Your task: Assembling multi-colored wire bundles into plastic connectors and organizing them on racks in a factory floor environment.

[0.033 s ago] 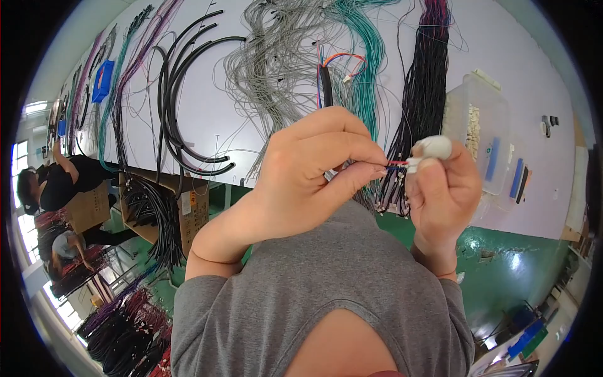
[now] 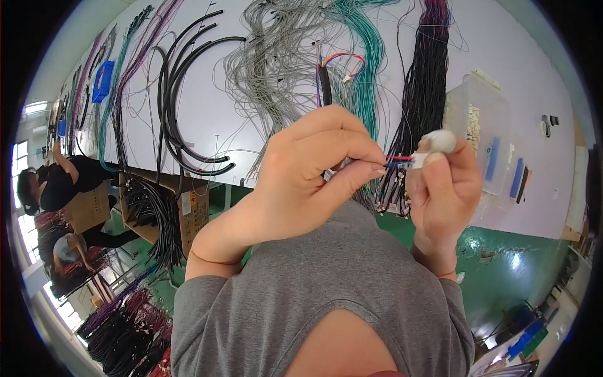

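My left hand (image 2: 323, 166) is closed, its thumb and forefinger pinching thin red and blue wires (image 2: 397, 158). They run across to a small white connector (image 2: 418, 161), which my right hand (image 2: 445, 191) grips between thumb and forefinger. A white cover (image 2: 443, 141) sits over a fingertip of the right hand. Above the left hand a black sleeved cable (image 2: 326, 88) sticks up, with orange, blue and red wires fanning from its end to another white connector (image 2: 347, 79). Whether this cable joins the pinched wires is hidden behind the left hand.
Bundles of grey wires (image 2: 264, 69), teal wires (image 2: 375, 56) and black wires (image 2: 427, 69) lie across the table. A clear bin (image 2: 457, 103) of small white parts stands right. Black tubes (image 2: 168, 107) curve at left. Two other people are far left.
My right hand has shifted slightly right with the connector, so a longer stretch of wire shows between the hands. My left hand stays in place.
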`<act>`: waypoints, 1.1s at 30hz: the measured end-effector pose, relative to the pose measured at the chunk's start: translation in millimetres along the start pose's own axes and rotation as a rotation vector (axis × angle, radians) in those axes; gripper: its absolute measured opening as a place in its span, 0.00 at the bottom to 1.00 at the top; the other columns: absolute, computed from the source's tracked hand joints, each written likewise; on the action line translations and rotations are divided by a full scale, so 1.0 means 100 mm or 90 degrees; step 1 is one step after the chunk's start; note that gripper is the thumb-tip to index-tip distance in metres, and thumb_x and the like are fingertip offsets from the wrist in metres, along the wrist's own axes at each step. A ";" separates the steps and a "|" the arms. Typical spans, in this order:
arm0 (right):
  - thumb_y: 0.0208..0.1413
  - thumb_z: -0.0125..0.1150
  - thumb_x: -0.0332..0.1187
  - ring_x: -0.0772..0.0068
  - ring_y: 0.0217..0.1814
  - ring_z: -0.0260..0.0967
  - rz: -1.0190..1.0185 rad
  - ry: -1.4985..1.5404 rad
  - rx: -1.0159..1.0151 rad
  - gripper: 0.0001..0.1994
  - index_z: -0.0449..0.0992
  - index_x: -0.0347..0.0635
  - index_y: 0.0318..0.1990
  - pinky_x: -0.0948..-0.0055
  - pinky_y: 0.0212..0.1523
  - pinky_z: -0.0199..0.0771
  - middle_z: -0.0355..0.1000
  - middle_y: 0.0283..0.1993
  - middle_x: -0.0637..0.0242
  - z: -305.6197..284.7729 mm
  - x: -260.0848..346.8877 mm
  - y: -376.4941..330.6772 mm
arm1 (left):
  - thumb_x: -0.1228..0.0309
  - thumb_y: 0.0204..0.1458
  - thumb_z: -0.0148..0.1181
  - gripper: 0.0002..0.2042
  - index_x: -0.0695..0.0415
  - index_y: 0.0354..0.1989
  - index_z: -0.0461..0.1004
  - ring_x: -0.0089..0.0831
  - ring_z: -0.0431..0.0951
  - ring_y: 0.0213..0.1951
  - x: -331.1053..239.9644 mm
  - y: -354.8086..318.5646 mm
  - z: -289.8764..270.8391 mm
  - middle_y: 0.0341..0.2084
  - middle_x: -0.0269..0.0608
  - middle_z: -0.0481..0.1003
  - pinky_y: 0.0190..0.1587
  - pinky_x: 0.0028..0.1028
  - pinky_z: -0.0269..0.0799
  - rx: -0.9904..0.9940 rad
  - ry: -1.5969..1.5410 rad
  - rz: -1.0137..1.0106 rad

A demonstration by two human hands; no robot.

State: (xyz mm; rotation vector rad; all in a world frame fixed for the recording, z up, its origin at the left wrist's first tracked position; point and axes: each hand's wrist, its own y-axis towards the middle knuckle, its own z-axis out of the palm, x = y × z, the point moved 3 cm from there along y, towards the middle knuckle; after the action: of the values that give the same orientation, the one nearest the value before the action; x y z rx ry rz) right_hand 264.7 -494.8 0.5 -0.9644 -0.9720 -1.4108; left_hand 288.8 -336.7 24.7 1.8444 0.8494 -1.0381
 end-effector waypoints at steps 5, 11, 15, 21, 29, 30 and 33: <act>0.48 0.51 0.26 0.86 0.18 0.59 0.101 0.191 -0.052 0.07 0.63 0.37 0.34 0.89 0.13 0.56 0.66 0.26 0.67 -0.01 -0.05 0.03 | 0.82 0.39 0.54 0.04 0.62 0.25 0.69 0.19 0.62 0.22 -0.03 -0.01 0.02 0.24 0.38 0.65 0.21 0.16 0.56 -0.035 0.027 -0.006; 0.48 0.52 0.28 0.85 0.18 0.59 0.080 0.204 -0.042 0.08 0.63 0.37 0.35 0.89 0.13 0.56 0.66 0.27 0.67 0.00 -0.05 0.01 | 0.82 0.40 0.53 0.03 0.62 0.25 0.69 0.19 0.61 0.22 -0.03 0.02 0.05 0.24 0.38 0.65 0.21 0.15 0.56 -0.018 0.042 0.004; 0.48 0.51 0.28 0.84 0.19 0.60 0.074 0.193 0.008 0.08 0.62 0.37 0.35 0.89 0.13 0.56 0.66 0.28 0.66 0.00 -0.07 0.02 | 0.81 0.41 0.53 0.03 0.63 0.25 0.68 0.19 0.61 0.22 -0.01 0.02 0.07 0.24 0.38 0.64 0.21 0.15 0.55 -0.016 0.025 -0.012; 0.48 0.51 0.28 0.84 0.18 0.60 0.053 0.194 0.006 0.08 0.61 0.37 0.35 0.88 0.12 0.56 0.66 0.27 0.65 -0.01 -0.08 0.02 | 0.80 0.43 0.52 0.02 0.64 0.25 0.68 0.19 0.61 0.23 0.01 0.02 0.07 0.25 0.38 0.64 0.22 0.15 0.56 -0.029 0.009 -0.044; 0.48 0.50 0.27 0.83 0.18 0.60 0.031 0.170 -0.012 0.08 0.60 0.36 0.35 0.87 0.12 0.56 0.65 0.26 0.64 0.02 -0.07 0.02 | 0.80 0.42 0.52 0.02 0.64 0.25 0.68 0.19 0.61 0.23 -0.03 0.02 0.10 0.24 0.38 0.64 0.22 0.15 0.56 -0.031 0.072 0.010; 0.48 0.50 0.26 0.83 0.18 0.59 0.015 0.157 -0.020 0.08 0.60 0.36 0.35 0.87 0.12 0.56 0.65 0.26 0.64 0.02 -0.06 0.02 | 0.80 0.42 0.52 0.02 0.63 0.25 0.68 0.19 0.61 0.22 -0.04 0.01 0.10 0.23 0.38 0.64 0.22 0.15 0.56 -0.050 0.098 0.028; 0.48 0.48 0.25 0.83 0.17 0.59 -0.015 0.112 -0.018 0.07 0.60 0.36 0.35 0.87 0.13 0.58 0.65 0.25 0.63 0.03 -0.06 0.01 | 0.80 0.43 0.51 0.01 0.63 0.25 0.67 0.18 0.61 0.22 -0.04 0.00 0.11 0.24 0.38 0.64 0.22 0.14 0.56 -0.061 0.108 0.024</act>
State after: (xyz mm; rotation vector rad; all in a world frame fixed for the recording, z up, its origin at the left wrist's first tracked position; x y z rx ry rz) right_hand 265.8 -490.5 -4.1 -0.8363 -0.8377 -1.5049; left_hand 283.5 -347.3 24.8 1.8785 0.9431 -0.8128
